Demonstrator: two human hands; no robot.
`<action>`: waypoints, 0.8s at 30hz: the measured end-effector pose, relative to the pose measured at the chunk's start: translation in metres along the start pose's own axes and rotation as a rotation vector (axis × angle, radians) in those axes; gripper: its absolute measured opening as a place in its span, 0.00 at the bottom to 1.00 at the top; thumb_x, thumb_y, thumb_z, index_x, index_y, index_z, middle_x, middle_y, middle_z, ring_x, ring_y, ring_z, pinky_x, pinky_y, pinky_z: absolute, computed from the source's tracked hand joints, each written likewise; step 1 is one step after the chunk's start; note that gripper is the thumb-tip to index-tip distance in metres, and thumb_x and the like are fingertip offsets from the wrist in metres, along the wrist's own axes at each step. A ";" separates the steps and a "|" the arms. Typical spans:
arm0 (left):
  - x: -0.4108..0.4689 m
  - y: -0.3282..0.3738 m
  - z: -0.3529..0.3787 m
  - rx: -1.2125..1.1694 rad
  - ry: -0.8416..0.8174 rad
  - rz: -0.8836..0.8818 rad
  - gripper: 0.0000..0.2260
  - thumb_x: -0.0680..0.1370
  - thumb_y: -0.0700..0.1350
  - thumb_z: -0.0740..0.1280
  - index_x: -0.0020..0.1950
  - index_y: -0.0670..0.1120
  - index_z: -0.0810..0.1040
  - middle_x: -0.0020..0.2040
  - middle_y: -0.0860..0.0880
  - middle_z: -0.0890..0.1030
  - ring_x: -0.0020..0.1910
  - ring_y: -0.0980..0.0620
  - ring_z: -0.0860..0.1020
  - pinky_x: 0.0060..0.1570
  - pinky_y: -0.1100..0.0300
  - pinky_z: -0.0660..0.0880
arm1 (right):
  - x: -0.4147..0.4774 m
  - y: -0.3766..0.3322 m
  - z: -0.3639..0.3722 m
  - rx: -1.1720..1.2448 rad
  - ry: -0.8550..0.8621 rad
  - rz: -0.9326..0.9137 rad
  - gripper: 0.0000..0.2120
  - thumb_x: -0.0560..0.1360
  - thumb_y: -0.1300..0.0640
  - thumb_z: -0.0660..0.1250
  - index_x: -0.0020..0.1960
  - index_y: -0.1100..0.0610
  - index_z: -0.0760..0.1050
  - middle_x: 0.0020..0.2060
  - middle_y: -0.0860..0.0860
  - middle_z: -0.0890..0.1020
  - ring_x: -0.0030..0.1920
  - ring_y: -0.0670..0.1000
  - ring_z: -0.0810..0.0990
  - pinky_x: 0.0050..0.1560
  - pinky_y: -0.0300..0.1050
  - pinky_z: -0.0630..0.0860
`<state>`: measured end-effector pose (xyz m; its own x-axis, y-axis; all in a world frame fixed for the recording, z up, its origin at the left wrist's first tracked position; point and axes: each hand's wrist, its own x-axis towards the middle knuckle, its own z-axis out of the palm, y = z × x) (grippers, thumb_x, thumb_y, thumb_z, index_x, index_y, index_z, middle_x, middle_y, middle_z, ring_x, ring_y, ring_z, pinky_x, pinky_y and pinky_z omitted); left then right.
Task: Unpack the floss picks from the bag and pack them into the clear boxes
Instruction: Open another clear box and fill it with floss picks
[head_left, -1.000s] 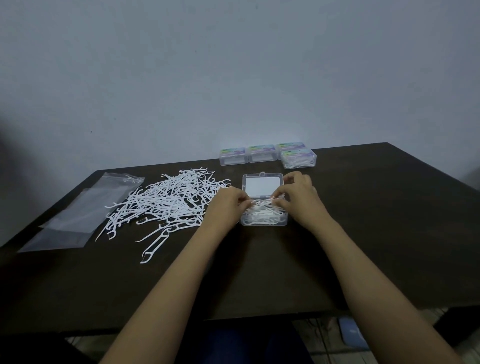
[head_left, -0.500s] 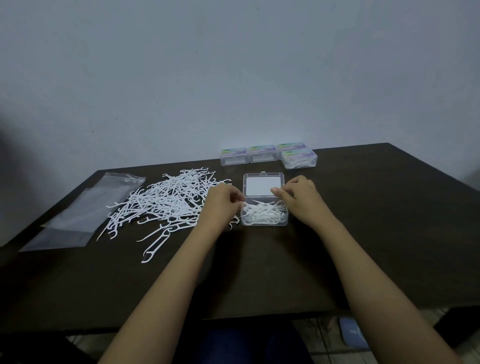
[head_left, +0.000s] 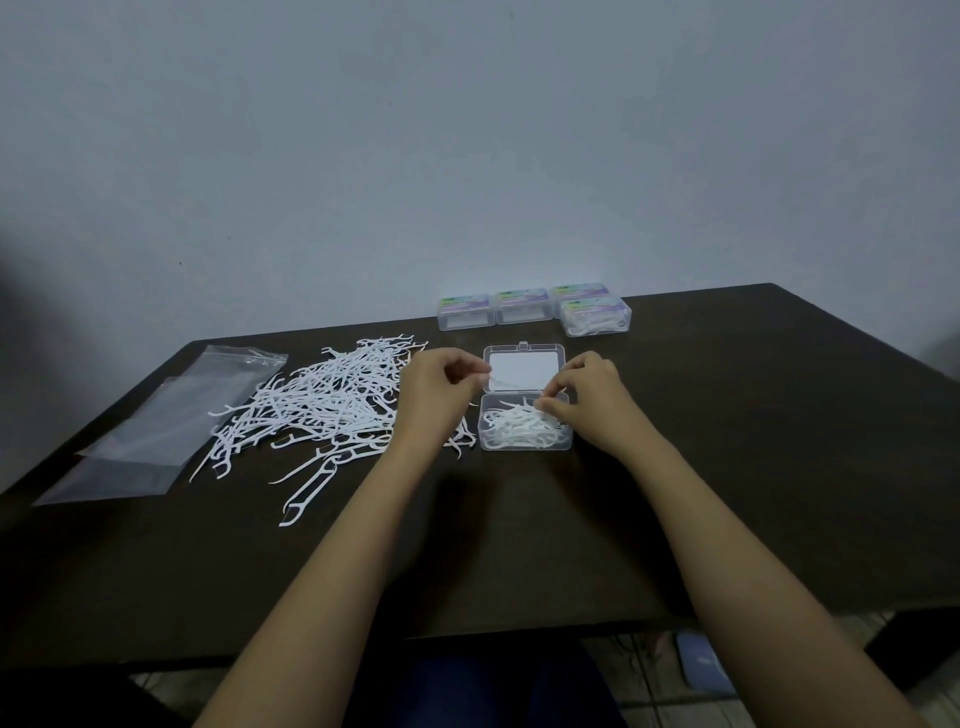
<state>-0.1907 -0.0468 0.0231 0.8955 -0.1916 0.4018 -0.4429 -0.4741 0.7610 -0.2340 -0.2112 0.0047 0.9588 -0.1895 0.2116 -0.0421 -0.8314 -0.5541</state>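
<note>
- Setting: a dark brown table (head_left: 727, 467) against a plain pale wall; a person is seated at its near edge.
- Task items: an open clear box (head_left: 524, 441) sits at table centre, its lid (head_left: 522, 369) folded back at 12 o'clock. Loose floss picks (head_left: 322, 405) lie heaped at the box's 9 o'clock. The emptied bag (head_left: 156, 421) lies flat beyond the heap, also at 9 o'clock. Closed boxes (head_left: 519, 307) stand in a group at 12 o'clock, near the wall.
- Change noted: a second ago both hands met over the tray, setting a bundle down. They have since parted, and the packed picks (head_left: 519, 428) now lie in the tray unsupported.
- Assessment: that bundle is delivered. The tray looks partly filled and the heap remains large, so the task appears to be at an early to middle stage.
- Left hand (head_left: 441, 389): lifted clear of the tray, at its 10 o'clock, beside the lid's left edge. Fingers curled, thumb and forefinger drawn close. No pick is visible between them, but it cannot be told whether they hold anything.
- Right hand (head_left: 587, 400): at the tray's 2 o'clock corner. Fingers curled, thumb and forefinger pinching the ends of the packed picks at the rim, apparently settling them.
- Next requirement, as judged: the left hand is nearest the heap for another pickup.
</note>
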 end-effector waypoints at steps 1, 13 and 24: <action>-0.002 -0.001 0.005 -0.006 -0.025 -0.009 0.04 0.72 0.37 0.71 0.44 0.42 0.83 0.36 0.50 0.80 0.34 0.61 0.75 0.33 0.77 0.69 | 0.000 0.000 0.001 -0.008 -0.007 0.001 0.09 0.74 0.52 0.67 0.50 0.56 0.80 0.60 0.54 0.70 0.64 0.52 0.64 0.65 0.51 0.67; -0.003 -0.009 0.010 0.290 -0.279 0.021 0.07 0.70 0.41 0.74 0.45 0.41 0.84 0.43 0.45 0.83 0.39 0.55 0.77 0.40 0.65 0.70 | -0.001 0.003 -0.007 0.065 0.040 0.043 0.14 0.74 0.68 0.60 0.52 0.55 0.79 0.59 0.54 0.69 0.64 0.53 0.64 0.65 0.48 0.66; 0.000 -0.003 0.015 0.351 -0.334 -0.007 0.12 0.70 0.48 0.74 0.40 0.39 0.81 0.38 0.44 0.81 0.34 0.51 0.74 0.39 0.57 0.72 | -0.004 0.002 -0.005 0.007 0.016 -0.002 0.05 0.72 0.56 0.69 0.48 0.53 0.81 0.58 0.53 0.71 0.63 0.52 0.65 0.64 0.52 0.67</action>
<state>-0.1886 -0.0588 0.0134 0.8892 -0.4258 0.1676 -0.4465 -0.7269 0.5218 -0.2396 -0.2152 0.0066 0.9543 -0.1962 0.2255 -0.0382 -0.8282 -0.5592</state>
